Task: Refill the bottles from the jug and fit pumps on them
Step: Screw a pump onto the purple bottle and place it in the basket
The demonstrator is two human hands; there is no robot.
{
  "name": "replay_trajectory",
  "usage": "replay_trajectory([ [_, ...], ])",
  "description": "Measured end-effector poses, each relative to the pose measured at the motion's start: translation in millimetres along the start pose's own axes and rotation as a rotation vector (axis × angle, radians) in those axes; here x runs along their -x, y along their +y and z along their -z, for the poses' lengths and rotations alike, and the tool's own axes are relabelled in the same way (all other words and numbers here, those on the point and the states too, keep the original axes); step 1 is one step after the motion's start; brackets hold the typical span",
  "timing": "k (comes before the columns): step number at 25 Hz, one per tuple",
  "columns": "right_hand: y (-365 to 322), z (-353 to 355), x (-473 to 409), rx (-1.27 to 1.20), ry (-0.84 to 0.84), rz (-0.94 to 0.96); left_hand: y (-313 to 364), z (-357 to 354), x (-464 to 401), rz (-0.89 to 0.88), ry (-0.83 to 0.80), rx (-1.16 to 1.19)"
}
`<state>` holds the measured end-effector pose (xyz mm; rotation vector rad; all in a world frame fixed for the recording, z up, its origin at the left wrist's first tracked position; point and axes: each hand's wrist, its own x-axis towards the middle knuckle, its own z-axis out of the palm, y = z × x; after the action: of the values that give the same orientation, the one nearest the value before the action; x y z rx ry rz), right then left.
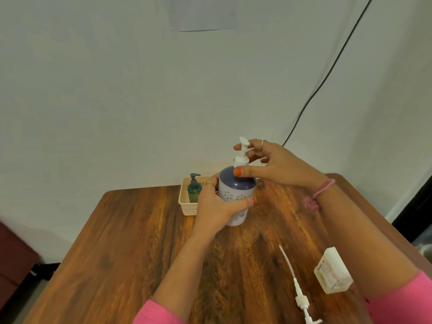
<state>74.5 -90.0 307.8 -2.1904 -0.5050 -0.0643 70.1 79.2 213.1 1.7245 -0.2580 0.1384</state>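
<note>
My left hand (216,206) grips the body of a lavender bottle (236,192) with a dark blue dome top and flower print, held upright above the wooden table (131,242). A white pump (242,153) sits in the bottle's neck. My right hand (268,162) wraps loosely around the pump, thumb against the blue dome and fingers behind the pump head. A second white pump (298,288) with a long tube lies loose on the table near the front right. A white rectangular jug (332,272) lies beside my right forearm.
A cream plastic basket (184,204) at the table's far edge holds a green bottle with a dark pump (194,188). A black cable (327,73) runs down the wall behind. The table's far edge meets the wall.
</note>
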Motion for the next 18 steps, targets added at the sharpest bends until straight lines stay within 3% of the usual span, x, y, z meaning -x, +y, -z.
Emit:
replay_trajectory([
  [2, 4.7, 2.9, 2.2, -0.201, -0.13, -0.048, -0.6, -0.8, -1.1, 0.005, 0.001, 0.002],
  [5, 11.5, -13.5, 3.6, -0.466, 0.035, -0.055, -1.2, -2.2, -2.4, -0.004, 0.011, 0.007],
  [8, 10.0, -35.1, -0.1, -0.44, 0.262, -0.089, -1.5, -3.5, -3.2, -0.019, 0.019, 0.019],
  [10, 11.2, -34.3, -0.8, -0.386, 0.23, -0.124, -2.2, -4.2, -3.4, -0.029, 0.023, 0.024],
  [13, 15.2, -25.3, 3.4, -0.531, 0.053, -0.096, -1.3, -3.2, -4.4, -0.029, 0.03, 0.023],
  [18, 15.0, -46.9, -5.8, -0.656, 0.295, -0.105, 1.4, -4.7, -7.5, -0.036, 0.074, 0.037],
])
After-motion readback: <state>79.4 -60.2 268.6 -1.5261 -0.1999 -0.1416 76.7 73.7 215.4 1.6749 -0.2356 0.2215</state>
